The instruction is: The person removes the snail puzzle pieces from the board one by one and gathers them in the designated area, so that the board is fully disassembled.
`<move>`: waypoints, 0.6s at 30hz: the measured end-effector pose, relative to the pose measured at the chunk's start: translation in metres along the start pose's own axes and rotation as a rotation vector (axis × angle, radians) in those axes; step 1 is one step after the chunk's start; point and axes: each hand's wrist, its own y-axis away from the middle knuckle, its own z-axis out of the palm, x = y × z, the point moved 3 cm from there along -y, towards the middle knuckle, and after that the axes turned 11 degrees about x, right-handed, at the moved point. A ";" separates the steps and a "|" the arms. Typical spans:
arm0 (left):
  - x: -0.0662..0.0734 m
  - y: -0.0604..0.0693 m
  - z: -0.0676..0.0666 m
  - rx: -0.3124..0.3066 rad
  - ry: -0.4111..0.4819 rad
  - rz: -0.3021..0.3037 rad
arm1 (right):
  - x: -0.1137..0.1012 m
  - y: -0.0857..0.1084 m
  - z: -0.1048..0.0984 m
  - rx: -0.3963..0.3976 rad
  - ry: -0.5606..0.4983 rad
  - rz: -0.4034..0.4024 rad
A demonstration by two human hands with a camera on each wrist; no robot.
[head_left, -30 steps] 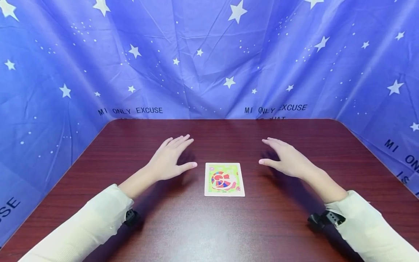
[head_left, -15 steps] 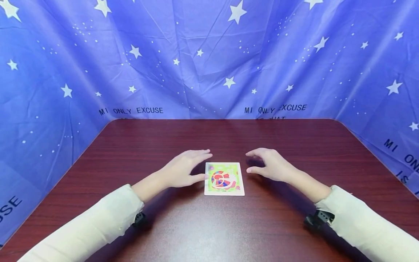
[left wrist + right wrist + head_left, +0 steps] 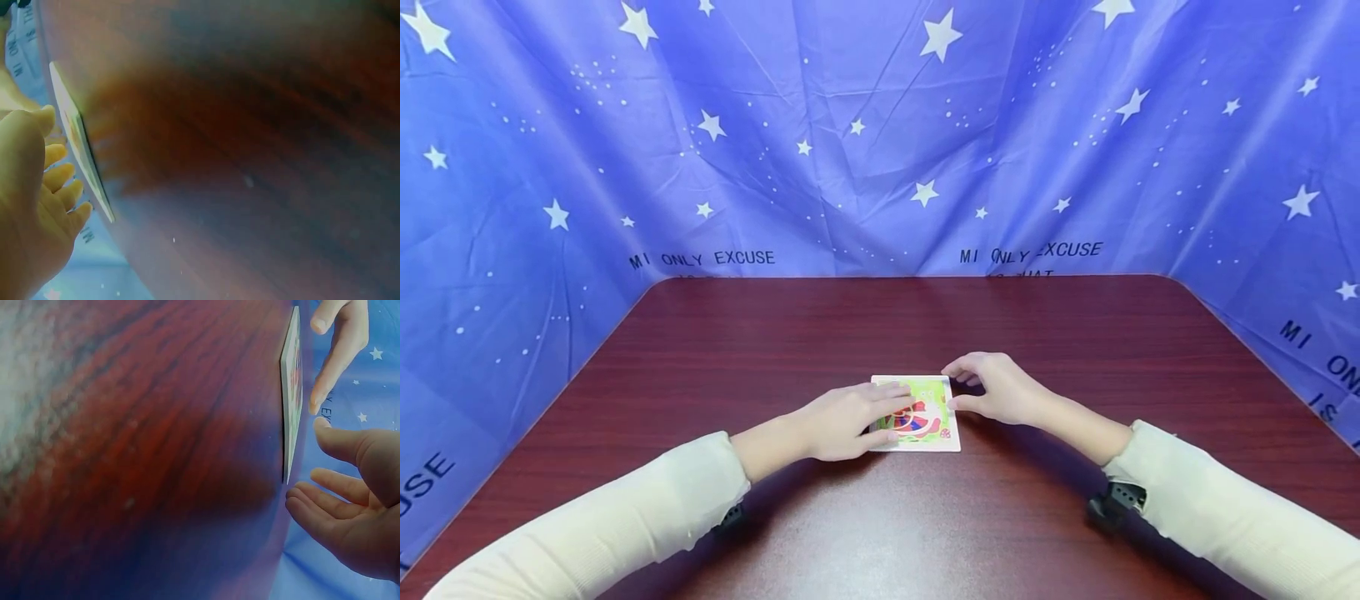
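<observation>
A thin square picture board [image 3: 934, 425] with a white border and a red and blue snail-like picture on green lies flat on the table. My left hand [image 3: 846, 423] is held over its left part, fingers extended, hiding some of the picture. The right wrist view shows a gap between those left fingers and the board [image 3: 292, 394]. At the board's right edge is my right hand [image 3: 1006, 392], its fingers slightly bent and the thumb apart from them. Whether its fingertips touch the edge I cannot tell. Neither hand grips anything.
The dark reddish wood table [image 3: 775, 333] has a glossy bright patch in front of the board. A blue curtain [image 3: 850, 167] with white stars and printed words hangs behind and at both sides. Black straps with devices sit at both wrists.
Both hands have moved inward and nearer to the board. The left has gone from beside it to over its left part; the right has come to its right edge. The board has stayed put.
</observation>
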 end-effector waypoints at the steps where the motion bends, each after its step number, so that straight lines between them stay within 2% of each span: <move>1: 0.001 0.000 0.001 -0.013 0.004 0.005 | 0.000 0.000 0.001 -0.001 -0.001 -0.005; 10: 0.007 -0.002 0.005 -0.049 0.028 0.125 | -0.002 -0.007 0.004 0.024 0.012 -0.079; 18: 0.007 -0.004 0.006 -0.106 -0.031 0.129 | -0.003 -0.014 0.006 0.005 0.034 -0.104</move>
